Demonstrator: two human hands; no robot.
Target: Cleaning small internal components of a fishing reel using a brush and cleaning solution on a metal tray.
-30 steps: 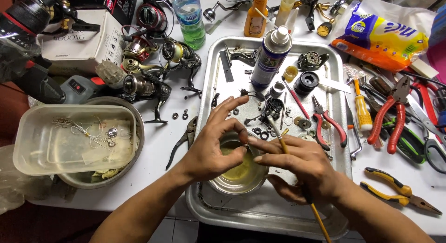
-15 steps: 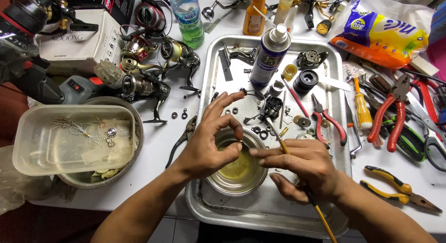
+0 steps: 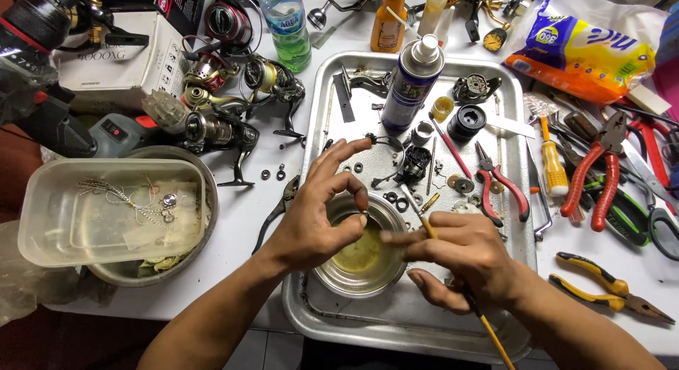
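- Left hand [image 3: 311, 225] over the small round metal bowl [image 3: 338, 279], thumb and forefinger pinched narrow on something tiny at the bowl's near-left rim; too small to tell what, probably a little ring or washer.
- Right hand [image 3: 463, 260] just right of the bowl, closed around a thin yellow-handled brush [image 3: 488, 327], bristle end slanting up past the fingers, index finger stretched toward the bowl.
- Bowl sitting in the near half of the metal tray [image 3: 396, 326], holding a shallow pool of yellowish liquid.
- Judging by looks: pinched part light, hard and likely slick with oil, easy to drop; fingertip grip on its edge the safest hold. Bowl light and tippy, best steadied at the rim.
- Far half of tray: spray can [image 3: 410, 83] upright, dark reel parts, washers scattered, red-handled pliers [image 3: 501, 182] toward the right edge.
- Left edge of tabletop: clear plastic tub [image 3: 49, 225] with wire bits inside, resting on a larger metal basin [image 3: 180, 260].
- Right edge of tabletop: yellow-handled pliers [image 3: 601, 281].
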